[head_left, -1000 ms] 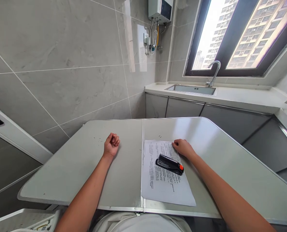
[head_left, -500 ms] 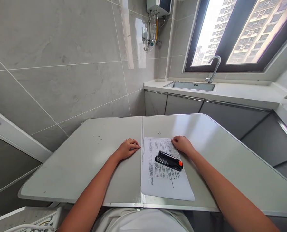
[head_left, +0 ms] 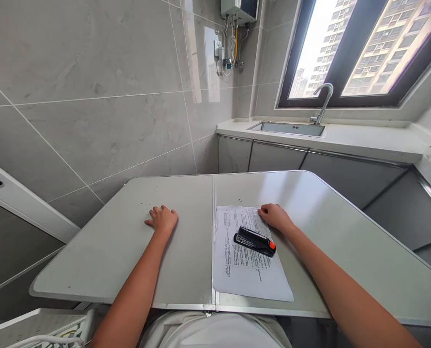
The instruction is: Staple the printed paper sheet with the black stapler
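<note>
black, orange-tipped stapler on printed paper; right hand, fingers together, touches paper; left hand spread.

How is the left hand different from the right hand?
The left hand lies flat with fingers spread; the right hand has its fingers curled. The left hand touches only the bare table; the right hand rests on the printed paper, near the stapler. Both are palm-down.
</note>
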The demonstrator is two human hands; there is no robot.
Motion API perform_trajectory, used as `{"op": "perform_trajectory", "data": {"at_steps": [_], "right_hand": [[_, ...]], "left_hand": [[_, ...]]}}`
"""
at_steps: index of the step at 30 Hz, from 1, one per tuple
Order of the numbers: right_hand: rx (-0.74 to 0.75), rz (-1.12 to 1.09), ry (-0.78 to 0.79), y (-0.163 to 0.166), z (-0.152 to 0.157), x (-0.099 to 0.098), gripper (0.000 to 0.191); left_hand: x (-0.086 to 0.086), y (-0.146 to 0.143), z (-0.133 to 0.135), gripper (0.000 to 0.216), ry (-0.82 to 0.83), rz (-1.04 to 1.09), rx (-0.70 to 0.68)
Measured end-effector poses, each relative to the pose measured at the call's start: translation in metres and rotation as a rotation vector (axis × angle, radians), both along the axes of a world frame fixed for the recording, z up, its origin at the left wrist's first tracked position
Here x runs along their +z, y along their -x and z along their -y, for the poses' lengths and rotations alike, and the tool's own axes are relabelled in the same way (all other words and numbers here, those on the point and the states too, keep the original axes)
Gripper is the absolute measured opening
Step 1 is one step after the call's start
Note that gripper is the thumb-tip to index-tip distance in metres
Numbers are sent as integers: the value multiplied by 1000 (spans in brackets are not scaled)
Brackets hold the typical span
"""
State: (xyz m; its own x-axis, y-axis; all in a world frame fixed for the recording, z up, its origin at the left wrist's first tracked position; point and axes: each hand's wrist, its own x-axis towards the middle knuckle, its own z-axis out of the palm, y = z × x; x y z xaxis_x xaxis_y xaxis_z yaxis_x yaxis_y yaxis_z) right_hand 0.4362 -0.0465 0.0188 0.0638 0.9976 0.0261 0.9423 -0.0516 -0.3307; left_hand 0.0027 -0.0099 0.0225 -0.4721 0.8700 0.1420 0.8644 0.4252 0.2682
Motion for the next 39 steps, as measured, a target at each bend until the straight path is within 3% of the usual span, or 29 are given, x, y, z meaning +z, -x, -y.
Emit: {"op": "perform_trajectory", "data": {"at_steps": [3,7,12,17,24,39], "right_hand": [[8,-6,-18,2,1,1,34],[76,-15,-70,15,4,3,37],[454,-53,-213,38,6,-6,36],[643,51,-89,52,1,-24,55],[688,81,-86,76,11,-31,57],[692,87,-14,147,24,-13,56]], "left_hand": [[-1,2,-3,56,-14,15,15],[0,-10,2,50,10,-1,-111],[4,-24,10,42,13,5,-253],[4,-25,10,41,-46,67,-330],[-1,-23,9,41,-80,104,-374],[-2,-21,11,41,-58,121,-387]]}}
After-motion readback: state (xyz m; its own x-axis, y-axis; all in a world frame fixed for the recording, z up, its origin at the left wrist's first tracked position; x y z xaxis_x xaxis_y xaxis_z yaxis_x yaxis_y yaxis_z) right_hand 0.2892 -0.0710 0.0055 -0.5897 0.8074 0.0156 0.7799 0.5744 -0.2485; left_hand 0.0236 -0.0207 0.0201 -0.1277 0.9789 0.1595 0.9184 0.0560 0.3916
